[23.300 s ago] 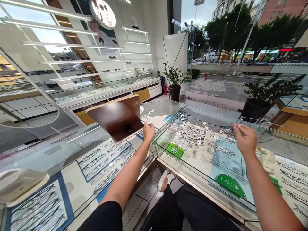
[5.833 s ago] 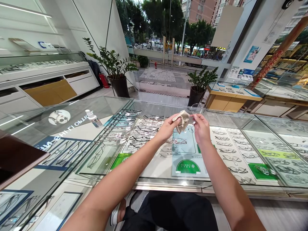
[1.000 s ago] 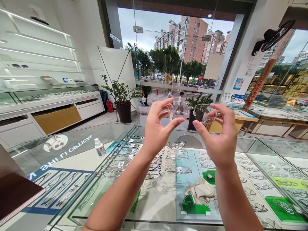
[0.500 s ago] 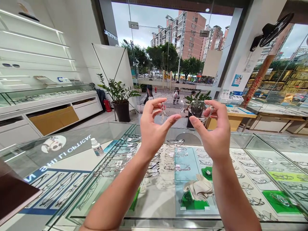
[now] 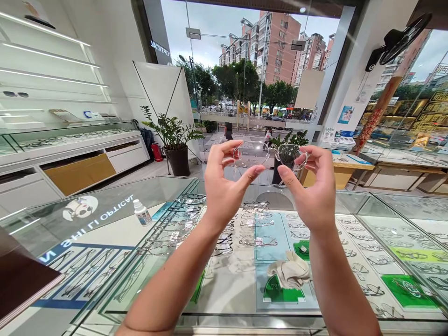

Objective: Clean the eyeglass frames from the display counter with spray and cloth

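Observation:
A pair of clear-framed eyeglasses (image 5: 254, 154) is held up in front of me, above the glass display case (image 5: 227, 317). My left hand (image 5: 227, 179) grips its left side, with the thumb below and the fingers curled above. On the right side, my right hand (image 5: 311, 186) pinches the frame in the same way. Below my hands, a crumpled beige cloth (image 5: 290, 271) lies on the case. Rows of eyeglasses (image 5: 258, 241) are laid out in and on the case.
At the left stands a small white bottle (image 5: 142, 213) on the counter. A dark brown object (image 5: 24, 275) juts in at the lower left. Potted plants (image 5: 177, 158) stand beyond the case, before a glass door. A black fan (image 5: 402, 42) hangs at the upper right.
The eyeglasses have tilted slightly between my hands, which have hardly moved. Outside, the passers-by have shifted to the right.

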{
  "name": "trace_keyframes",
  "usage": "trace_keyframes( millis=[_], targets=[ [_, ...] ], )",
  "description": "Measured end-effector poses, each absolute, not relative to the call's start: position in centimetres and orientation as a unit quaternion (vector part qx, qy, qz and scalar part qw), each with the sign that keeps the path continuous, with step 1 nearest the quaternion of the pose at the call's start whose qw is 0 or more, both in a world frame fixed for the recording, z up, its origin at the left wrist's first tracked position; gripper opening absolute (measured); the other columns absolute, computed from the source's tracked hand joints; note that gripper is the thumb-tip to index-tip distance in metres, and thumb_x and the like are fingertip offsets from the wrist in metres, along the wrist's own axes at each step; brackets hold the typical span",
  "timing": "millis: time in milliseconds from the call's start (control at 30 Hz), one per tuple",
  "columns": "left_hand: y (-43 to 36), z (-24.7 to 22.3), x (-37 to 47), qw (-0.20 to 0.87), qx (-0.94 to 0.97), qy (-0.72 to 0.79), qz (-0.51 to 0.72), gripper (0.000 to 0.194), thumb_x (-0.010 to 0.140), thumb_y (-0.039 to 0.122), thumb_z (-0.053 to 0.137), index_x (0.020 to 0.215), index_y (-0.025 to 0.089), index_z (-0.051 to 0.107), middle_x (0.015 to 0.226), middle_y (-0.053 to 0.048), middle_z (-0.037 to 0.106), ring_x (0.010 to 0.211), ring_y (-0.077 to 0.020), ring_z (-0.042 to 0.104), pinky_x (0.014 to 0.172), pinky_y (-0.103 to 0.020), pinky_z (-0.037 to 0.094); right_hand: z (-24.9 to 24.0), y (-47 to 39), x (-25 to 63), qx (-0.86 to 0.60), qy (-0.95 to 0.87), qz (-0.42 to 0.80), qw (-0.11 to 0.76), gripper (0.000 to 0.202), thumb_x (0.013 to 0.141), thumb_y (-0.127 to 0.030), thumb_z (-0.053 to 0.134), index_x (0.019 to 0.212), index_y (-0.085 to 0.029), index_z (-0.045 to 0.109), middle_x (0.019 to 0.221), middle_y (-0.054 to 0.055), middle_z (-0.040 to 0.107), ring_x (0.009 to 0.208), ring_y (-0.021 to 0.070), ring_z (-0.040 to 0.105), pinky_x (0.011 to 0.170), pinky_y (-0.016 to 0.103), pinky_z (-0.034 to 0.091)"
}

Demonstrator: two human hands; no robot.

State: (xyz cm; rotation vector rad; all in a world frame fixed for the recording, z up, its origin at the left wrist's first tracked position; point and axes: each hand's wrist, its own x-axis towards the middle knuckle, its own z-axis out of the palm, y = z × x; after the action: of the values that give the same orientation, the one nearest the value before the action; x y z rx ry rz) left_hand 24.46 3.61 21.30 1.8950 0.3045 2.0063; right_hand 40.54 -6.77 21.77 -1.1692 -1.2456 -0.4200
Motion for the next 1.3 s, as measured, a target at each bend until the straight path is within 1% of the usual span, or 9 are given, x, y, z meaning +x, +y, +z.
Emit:
trace_keyframes(
  millis=[200,633,800,967,1300],
  targets=[
    [3.54,21.31,24.47,0.175,0.668,0.104,0.716,0.056,0.079,0.048,0.092,0.127,0.032,0.067,0.120,-0.006,0.067,0.104,-0.0211,0.065,0.092,-0.038,0.056,21.79,-6.69,40.60,-0.506,-0.547,-0.177,0.643,0.053,0.090,-0.054,0.077,0.132,-0.029,0.056,0.116,0.005,0.066,0.112,0.0255,0.065,0.106,0.051,0.050],
    [3.08,21.47,24.30,0.148,0.660,0.104,0.729,0.059,0.078,0.052,0.092,0.127,0.031,0.067,0.119,-0.006,0.065,0.104,-0.0216,0.065,0.094,-0.041,0.055,21.55,-6.49,40.66,-0.509,-0.556,-0.157,0.638,0.052,0.092,-0.053,0.074,0.135,-0.029,0.055,0.122,0.006,0.067,0.117,0.0270,0.066,0.108,0.053,0.053],
    [3.05,21.48,24.27,0.145,0.660,0.108,0.729,0.059,0.078,0.053,0.091,0.128,0.031,0.067,0.119,-0.006,0.066,0.104,-0.0217,0.064,0.093,-0.040,0.055,21.52,-6.46,40.66,-0.509,-0.556,-0.155,0.639,0.053,0.092,-0.053,0.074,0.135,-0.029,0.055,0.122,0.006,0.068,0.118,0.0267,0.066,0.109,0.053,0.052],
    [3.16,21.43,24.33,0.149,0.664,0.115,0.723,0.058,0.079,0.051,0.091,0.128,0.033,0.067,0.119,-0.006,0.066,0.106,-0.0225,0.065,0.093,-0.041,0.055,21.68,-6.59,40.53,-0.507,-0.551,-0.166,0.642,0.053,0.090,-0.053,0.076,0.134,-0.029,0.056,0.121,0.006,0.068,0.116,0.0263,0.067,0.108,0.052,0.053],
    [3.23,21.36,24.43,0.180,0.670,0.126,0.709,0.057,0.080,0.051,0.091,0.129,0.034,0.067,0.119,-0.006,0.067,0.106,-0.0227,0.065,0.094,-0.042,0.056,21.93,-6.96,40.20,-0.516,-0.537,-0.196,0.638,0.052,0.091,-0.052,0.076,0.133,-0.029,0.057,0.120,0.006,0.067,0.115,0.0272,0.065,0.107,0.053,0.051]
  ],
)
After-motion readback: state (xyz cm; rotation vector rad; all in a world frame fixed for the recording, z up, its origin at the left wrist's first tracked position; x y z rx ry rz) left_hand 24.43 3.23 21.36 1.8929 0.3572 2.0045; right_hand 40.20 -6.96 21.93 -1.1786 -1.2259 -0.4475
